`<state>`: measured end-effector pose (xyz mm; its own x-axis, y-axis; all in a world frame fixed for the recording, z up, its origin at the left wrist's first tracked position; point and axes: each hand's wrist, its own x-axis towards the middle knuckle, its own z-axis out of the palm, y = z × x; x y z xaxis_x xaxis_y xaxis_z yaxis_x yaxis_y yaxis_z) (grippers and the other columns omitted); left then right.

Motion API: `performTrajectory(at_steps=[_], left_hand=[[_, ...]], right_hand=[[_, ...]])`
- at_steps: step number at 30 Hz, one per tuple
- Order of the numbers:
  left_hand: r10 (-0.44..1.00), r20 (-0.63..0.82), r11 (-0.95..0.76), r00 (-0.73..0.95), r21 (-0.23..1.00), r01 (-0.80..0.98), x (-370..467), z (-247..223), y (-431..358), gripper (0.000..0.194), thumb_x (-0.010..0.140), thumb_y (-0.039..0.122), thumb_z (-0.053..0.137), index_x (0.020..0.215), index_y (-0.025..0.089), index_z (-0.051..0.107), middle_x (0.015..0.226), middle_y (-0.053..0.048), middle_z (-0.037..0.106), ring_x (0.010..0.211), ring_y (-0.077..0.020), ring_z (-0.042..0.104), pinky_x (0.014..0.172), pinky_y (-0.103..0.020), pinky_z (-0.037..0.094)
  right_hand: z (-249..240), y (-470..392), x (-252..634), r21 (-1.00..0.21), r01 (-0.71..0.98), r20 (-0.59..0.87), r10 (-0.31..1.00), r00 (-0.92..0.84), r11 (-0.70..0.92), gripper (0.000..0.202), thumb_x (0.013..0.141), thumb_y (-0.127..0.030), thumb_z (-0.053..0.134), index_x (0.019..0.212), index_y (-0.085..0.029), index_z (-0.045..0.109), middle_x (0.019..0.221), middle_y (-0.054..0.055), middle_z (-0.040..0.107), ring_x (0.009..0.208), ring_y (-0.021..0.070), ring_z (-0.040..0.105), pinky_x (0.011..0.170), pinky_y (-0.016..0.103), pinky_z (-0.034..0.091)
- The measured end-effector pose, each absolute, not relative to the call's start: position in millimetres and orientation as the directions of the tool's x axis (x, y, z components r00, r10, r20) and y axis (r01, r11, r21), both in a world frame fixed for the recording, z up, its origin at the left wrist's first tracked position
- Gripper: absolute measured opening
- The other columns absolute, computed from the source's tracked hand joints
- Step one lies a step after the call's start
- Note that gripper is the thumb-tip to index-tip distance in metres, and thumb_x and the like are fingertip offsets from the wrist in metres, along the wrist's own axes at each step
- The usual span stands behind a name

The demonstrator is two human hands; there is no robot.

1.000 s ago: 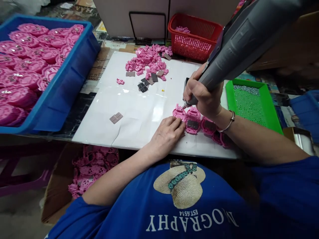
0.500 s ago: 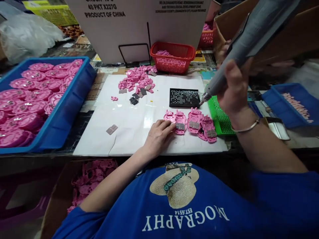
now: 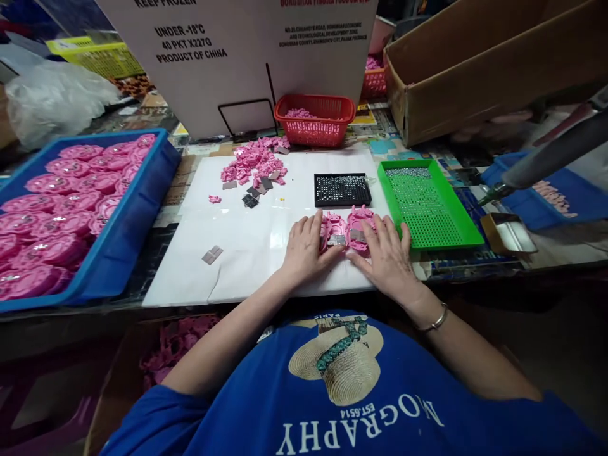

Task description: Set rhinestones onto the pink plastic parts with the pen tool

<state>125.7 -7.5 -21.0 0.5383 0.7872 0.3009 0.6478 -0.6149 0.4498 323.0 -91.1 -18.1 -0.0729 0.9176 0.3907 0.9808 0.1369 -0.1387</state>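
Note:
Pink plastic parts with grey plates on them lie in a row on the white sheet. My left hand rests over the row's left end, fingers spread. Over the right end lies my right hand, its fingers also spread and covering some of the parts. Just behind the row is a black tray of small screws. A grey power screwdriver hangs at the right, out of my hands. One loose grey plate lies to the left.
A green perforated tray stands right of the sheet, and a blue crate of pink parts at the left. Behind are a pile of small pink pieces, a red basket and a cardboard box. A blue bin sits far right.
My right hand has let go of the screwdriver and come down onto the pink parts. The screwdriver now hangs further right. My left hand has spread its fingers, and the parts are closer together.

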Motion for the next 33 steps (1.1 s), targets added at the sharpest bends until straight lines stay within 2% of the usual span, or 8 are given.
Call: performTrajectory(at_steps=[7, 11, 14, 18, 21, 25, 30, 33], left_hand=[[0.697, 0.431, -0.712, 0.573, 0.506, 0.486, 103, -29, -17, 0.084, 0.091, 0.038, 0.059, 0.157, 0.014, 0.013, 0.138, -0.022, 0.053, 0.124, -0.0323, 0.054, 0.102, -0.049, 0.047], [0.766, 0.356, -0.636, 0.535, 0.537, 0.554, 78, -22, -17, 0.078, 0.088, 0.027, 0.055, 0.156, 0.013, 0.021, 0.136, -0.021, 0.055, 0.124, -0.0322, 0.055, 0.104, -0.050, 0.046], [0.783, 0.269, -0.587, 0.561, 0.618, 0.523, 65, -11, -16, 0.082, 0.083, 0.022, 0.055, 0.157, 0.015, 0.020, 0.151, -0.020, 0.043, 0.137, -0.0326, 0.045, 0.113, -0.051, 0.038], [0.805, 0.147, -0.484, 0.575, 0.723, 0.493, 69, 0, -11, 0.087, 0.087, 0.040, 0.059, 0.159, 0.016, 0.016, 0.158, -0.019, 0.035, 0.143, -0.0342, 0.039, 0.117, -0.051, 0.034], [0.839, 0.157, -0.488, 0.522, 0.643, 0.591, 83, 0, -6, 0.090, 0.085, 0.052, 0.064, 0.155, 0.011, 0.025, 0.154, -0.023, 0.038, 0.142, -0.0368, 0.039, 0.117, -0.053, 0.032], [0.822, 0.204, -0.550, 0.531, 0.527, 0.648, 88, 0, -3, 0.083, 0.086, 0.038, 0.066, 0.155, 0.015, 0.026, 0.141, -0.018, 0.052, 0.129, -0.0313, 0.050, 0.110, -0.047, 0.041], [0.841, 0.194, -0.528, 0.505, 0.497, 0.688, 79, 2, -1, 0.085, 0.084, 0.032, 0.068, 0.156, 0.017, 0.024, 0.118, -0.012, 0.062, 0.108, -0.0273, 0.058, 0.097, -0.043, 0.046], [0.848, 0.178, -0.510, 0.500, 0.532, 0.676, 80, 2, 5, 0.099, 0.079, 0.033, 0.072, 0.159, 0.015, 0.015, 0.119, -0.014, 0.061, 0.110, -0.0293, 0.057, 0.097, -0.044, 0.046]], right_hand=[[-7, -84, 295, -0.190, 0.869, 0.379, 0.850, -0.364, 0.457, 0.062, 0.097, -0.052, 0.051, 0.145, -0.014, 0.047, 0.148, 0.017, 0.049, 0.139, 0.0322, 0.042, 0.116, 0.051, 0.037], [-4, -83, 306, -0.182, 0.933, 0.390, 0.893, -0.223, 0.312, 0.083, 0.088, -0.072, 0.051, 0.149, -0.017, 0.043, 0.157, 0.019, 0.037, 0.147, 0.0407, 0.030, 0.116, 0.062, 0.030], [-10, -84, 318, -0.195, 0.972, 0.327, 0.943, -0.061, 0.131, 0.100, 0.080, -0.083, 0.050, 0.151, -0.013, 0.040, 0.159, 0.024, 0.031, 0.148, 0.0487, 0.023, 0.113, 0.068, 0.029], [-20, -79, 319, -0.226, 0.967, 0.232, 0.970, -0.067, 0.120, 0.093, 0.083, -0.079, 0.051, 0.148, -0.012, 0.046, 0.151, 0.022, 0.044, 0.145, 0.0480, 0.029, 0.113, 0.065, 0.031], [-20, -74, 312, -0.270, 0.935, 0.260, 0.952, -0.160, 0.231, 0.084, 0.084, -0.073, 0.055, 0.144, -0.014, 0.050, 0.145, 0.019, 0.050, 0.144, 0.0424, 0.034, 0.115, 0.060, 0.032], [-15, -69, 308, -0.386, 0.875, 0.267, 0.943, -0.196, 0.291, 0.074, 0.084, -0.063, 0.062, 0.140, -0.015, 0.053, 0.142, 0.018, 0.050, 0.140, 0.0355, 0.041, 0.117, 0.053, 0.035], [-12, -61, 302, -0.497, 0.862, 0.153, 0.988, -0.026, 0.099, 0.092, 0.076, -0.060, 0.072, 0.149, -0.015, 0.040, 0.162, 0.022, 0.020, 0.150, 0.0400, 0.023, 0.121, 0.058, 0.028], [-11, -51, 295, -0.483, 0.872, 0.130, 0.991, -0.015, 0.076, 0.093, 0.075, -0.059, 0.073, 0.150, -0.016, 0.039, 0.155, 0.020, 0.038, 0.146, 0.0413, 0.030, 0.119, 0.061, 0.030]])
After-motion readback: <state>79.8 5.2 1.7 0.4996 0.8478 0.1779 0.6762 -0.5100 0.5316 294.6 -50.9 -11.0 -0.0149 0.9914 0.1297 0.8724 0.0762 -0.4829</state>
